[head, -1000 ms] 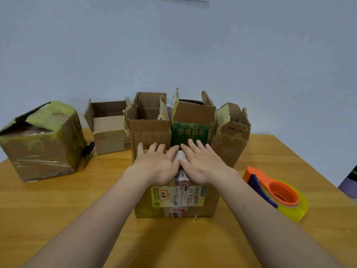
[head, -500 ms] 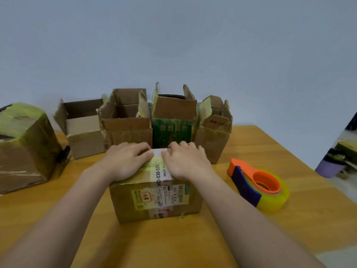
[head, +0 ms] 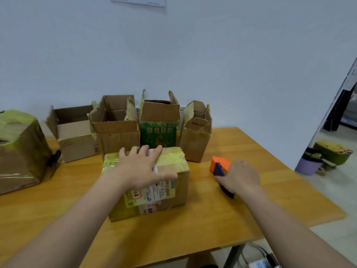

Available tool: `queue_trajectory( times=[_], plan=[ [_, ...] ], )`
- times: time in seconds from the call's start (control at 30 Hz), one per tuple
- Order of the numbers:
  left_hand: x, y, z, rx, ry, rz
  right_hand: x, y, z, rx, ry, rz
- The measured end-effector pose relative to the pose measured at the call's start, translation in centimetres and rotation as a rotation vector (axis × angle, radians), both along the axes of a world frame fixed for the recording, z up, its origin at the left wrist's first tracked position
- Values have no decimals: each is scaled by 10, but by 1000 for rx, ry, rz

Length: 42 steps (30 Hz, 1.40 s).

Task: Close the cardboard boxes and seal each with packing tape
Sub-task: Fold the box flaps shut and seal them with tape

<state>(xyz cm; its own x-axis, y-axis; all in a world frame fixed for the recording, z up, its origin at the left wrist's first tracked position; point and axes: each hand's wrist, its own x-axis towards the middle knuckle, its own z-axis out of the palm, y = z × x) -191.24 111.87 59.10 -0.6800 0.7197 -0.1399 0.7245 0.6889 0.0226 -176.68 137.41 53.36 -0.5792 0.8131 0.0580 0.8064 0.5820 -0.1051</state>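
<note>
A small cardboard box (head: 170, 192) with printed labels and yellowed tape sits mid-table, its top flaps down. My left hand (head: 139, 169) lies flat on its top, fingers spread and pressing the flaps. To the right, my right hand (head: 241, 176) curls over the orange and blue tape dispenser (head: 218, 167) on the table, hiding most of its roll. Behind stand several open boxes: a pale one (head: 75, 136), a brown one (head: 117, 134), a green printed one (head: 158, 136) and a narrow brown one (head: 195, 140).
A bigger box wrapped in tape (head: 21, 151) stands at the left with a black clip beside it. The wooden table (head: 193, 229) ends close on the right and front. A purple pot (head: 309, 165) sits on the floor beyond, and cables lie under the table.
My right hand left the box top and moved right onto the tape dispenser. My left hand slid to the middle of the box top. The view has swung left and pulled back.
</note>
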Motion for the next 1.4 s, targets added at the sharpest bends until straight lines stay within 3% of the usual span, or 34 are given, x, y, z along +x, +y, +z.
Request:
queue_trajectory(
  times=[0.1,0.23,0.4,0.57,0.63,0.73,0.83,0.97,1.13,1.23,1.3,1.4],
  plan=[
    [3,2,-7,-32,88,-10,19,5,-24,34,-88,61],
    [4,-1,-9,-6,134,-33,24,5,-35,76,46,151],
    [7,-3,-5,-34,169,-58,17,-2,-3,-244,536,218],
    [17,-4,-3,29,137,-106,11,-38,86,-621,1030,445],
    [25,-3,-2,66,104,-129,3,-53,114,-791,1137,487],
    [36,-3,-1,135,89,-149,-14,-75,135,-965,1092,562],
    [42,-10,-2,302,125,-169,-28,-91,135,-1005,984,605],
    [39,-35,-4,335,79,-20,-33,-91,120,-1146,951,571],
    [27,-63,1,690,-217,76,-35,-83,113,-1268,958,554],
    [20,-60,9,1120,-588,124,-36,-84,114,-1266,912,578],
    [15,-58,20,1350,-893,273,-36,-85,113,-1284,917,589],
    [12,-55,31,1423,-1217,414,-36,-82,110,-1308,956,603]
  ],
)
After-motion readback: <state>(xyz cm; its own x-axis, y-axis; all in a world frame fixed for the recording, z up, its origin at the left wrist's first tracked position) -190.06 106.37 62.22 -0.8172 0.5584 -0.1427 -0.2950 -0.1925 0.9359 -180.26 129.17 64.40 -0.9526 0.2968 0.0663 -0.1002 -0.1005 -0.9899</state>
